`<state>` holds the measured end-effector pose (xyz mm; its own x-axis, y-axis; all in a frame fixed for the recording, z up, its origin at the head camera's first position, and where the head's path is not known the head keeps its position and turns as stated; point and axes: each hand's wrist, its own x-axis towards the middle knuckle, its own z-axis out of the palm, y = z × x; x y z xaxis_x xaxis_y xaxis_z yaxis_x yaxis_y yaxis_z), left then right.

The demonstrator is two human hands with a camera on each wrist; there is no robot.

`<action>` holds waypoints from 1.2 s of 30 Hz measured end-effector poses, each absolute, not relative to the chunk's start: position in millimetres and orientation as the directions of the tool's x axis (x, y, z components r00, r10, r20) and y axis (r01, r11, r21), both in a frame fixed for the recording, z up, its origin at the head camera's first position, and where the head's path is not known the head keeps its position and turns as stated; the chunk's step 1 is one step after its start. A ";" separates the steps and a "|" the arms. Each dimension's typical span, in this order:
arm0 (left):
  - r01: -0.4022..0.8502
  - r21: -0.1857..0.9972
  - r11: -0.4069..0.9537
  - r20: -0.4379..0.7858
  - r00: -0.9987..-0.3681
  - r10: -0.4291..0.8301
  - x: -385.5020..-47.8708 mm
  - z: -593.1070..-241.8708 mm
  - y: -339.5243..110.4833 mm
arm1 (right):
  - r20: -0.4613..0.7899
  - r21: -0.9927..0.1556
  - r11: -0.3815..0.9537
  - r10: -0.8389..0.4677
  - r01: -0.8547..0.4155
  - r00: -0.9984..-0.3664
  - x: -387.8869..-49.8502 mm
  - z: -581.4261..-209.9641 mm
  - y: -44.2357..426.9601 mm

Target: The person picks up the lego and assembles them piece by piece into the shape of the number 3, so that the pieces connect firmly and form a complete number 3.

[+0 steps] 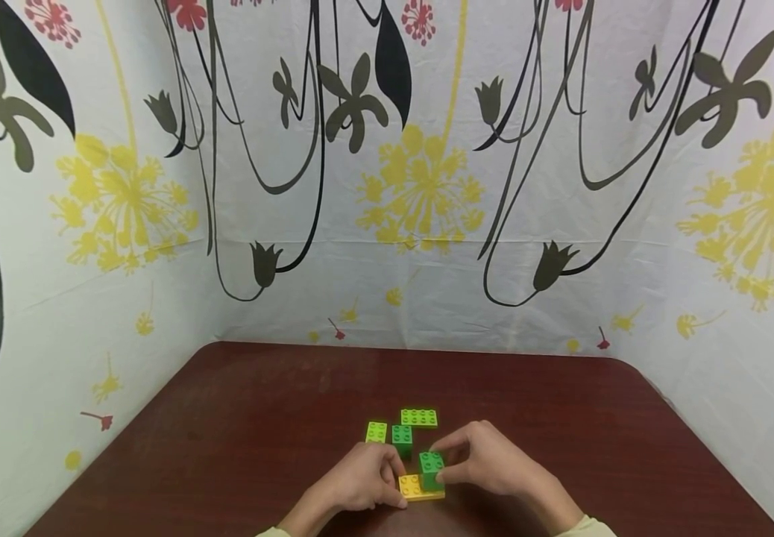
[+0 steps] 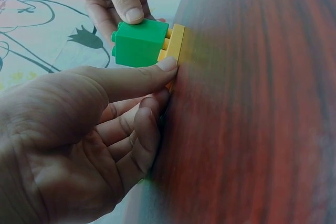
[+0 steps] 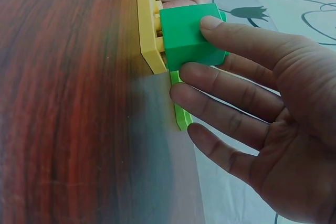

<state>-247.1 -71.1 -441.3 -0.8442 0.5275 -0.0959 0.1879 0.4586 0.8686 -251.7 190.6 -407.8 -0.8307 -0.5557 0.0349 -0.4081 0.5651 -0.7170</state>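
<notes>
My left hand [image 1: 362, 479] pinches the left end of a flat yellow toy brick [image 1: 410, 488] lying on the table. Its thumb [image 2: 142, 78] bears on the yellow edge in the left wrist view. A green block [image 1: 432, 464] is between the thumb and fingers of my right hand [image 1: 497, 462], over the yellow brick's right part. Yellow studs show in the narrow gap between the two pieces in both wrist views, so the green block [image 3: 191, 36] is not flush with the yellow brick [image 3: 148, 30]. Whether the studs touch it, I cannot tell.
Just beyond my hands lie a second green block [image 1: 402, 438], a small lime brick [image 1: 376, 432] and a longer flat lime brick [image 1: 418, 418]. The dark red-brown table [image 1: 279, 403] ends at a flower-printed cloth [image 1: 360, 298] hanging behind and at both sides.
</notes>
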 end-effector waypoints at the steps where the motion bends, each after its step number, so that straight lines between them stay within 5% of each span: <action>1: 0.187 0.869 0.458 -0.096 -0.844 0.527 -247.2 -441.4 -71.0 | 0.035 -0.715 0.567 -0.554 -0.409 -0.831 -251.7 -407.9 190.6; 17: 0.208 0.864 0.458 -0.071 -0.851 0.520 -249.3 -444.6 -70.7 | 0.099 -0.620 0.616 -0.553 -0.486 -0.827 -250.0 -406.4 188.6; 36: 0.217 0.856 0.468 -0.078 -0.843 0.532 -249.1 -444.1 -70.7 | 0.083 -0.676 0.589 -0.535 -0.442 -0.841 -250.3 -409.8 190.9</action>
